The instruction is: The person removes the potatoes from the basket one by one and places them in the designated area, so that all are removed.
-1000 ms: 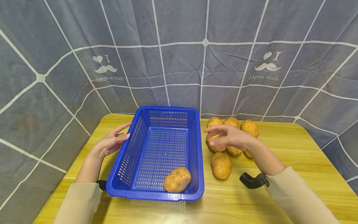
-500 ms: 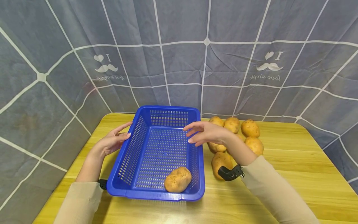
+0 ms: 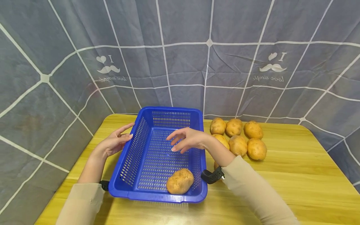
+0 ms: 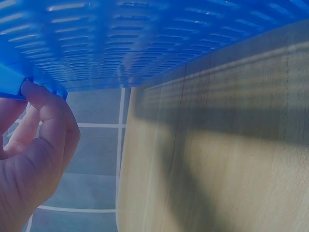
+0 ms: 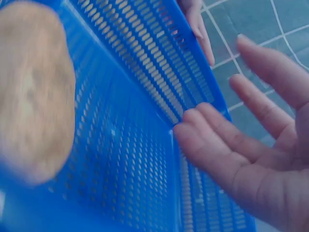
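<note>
A blue plastic basket (image 3: 154, 196) with slotted walls stands on the wooden table. One potato (image 3: 180, 181) lies inside it, in the near right corner; it shows large and blurred in the right wrist view. My left hand (image 3: 115, 142) holds the basket's left rim, thumb and index finger at the edge. In the left wrist view, the thumb (image 4: 50, 113) is bent against the rim, and the other fingers are partly hidden. My right hand (image 3: 189, 139) hovers over the basket's right half, its fingers spread and loosely bent, with nothing between them.
Several potatoes (image 3: 237, 145) sit grouped on the table (image 3: 287, 162) right of the basket; one is mostly hidden behind the right forearm. A grey curtain (image 3: 185, 68) with white lines hangs behind the table and down its left side.
My right hand has moved left, from above the grouped potatoes to over the basket's inside, without anything in it. The left hand, the basket and its potato stay in place.
</note>
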Available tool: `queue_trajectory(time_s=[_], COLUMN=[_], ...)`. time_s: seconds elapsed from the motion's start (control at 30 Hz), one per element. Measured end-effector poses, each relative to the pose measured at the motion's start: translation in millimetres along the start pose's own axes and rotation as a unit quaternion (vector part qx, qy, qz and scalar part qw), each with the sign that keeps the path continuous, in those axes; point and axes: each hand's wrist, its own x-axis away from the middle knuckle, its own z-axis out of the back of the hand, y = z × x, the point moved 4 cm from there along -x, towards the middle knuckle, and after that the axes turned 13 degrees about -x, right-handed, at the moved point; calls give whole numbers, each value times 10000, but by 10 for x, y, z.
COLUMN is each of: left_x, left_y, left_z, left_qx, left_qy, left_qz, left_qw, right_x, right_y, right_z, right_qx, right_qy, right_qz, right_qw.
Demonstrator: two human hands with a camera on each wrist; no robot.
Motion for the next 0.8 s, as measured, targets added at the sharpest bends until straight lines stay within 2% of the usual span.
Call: queue_trajectory(time_s=[0.13,0.27,0.5,0.8], left_x=[-10,-7,2,-12], left_y=[-14,-7,5,-7], left_z=[9,4,-18,7], left_qx=[-35,-47,-123,-85], left_qy=[54,105,74,111], left_qz=[44,90,109,158], left_qw=[10000,9999,9998,9998], right_x=[-80,-146,-216,-260], right_y=[41,95,221,338], right_z=[-92,-182,-285,-331], right_qx=[211,550,1297,1937], right_qy=[-274,-776,-1595,-2128], right_qz=[-134,-306,-685,-1120], right_qw=[9993,9950,9762,9511])
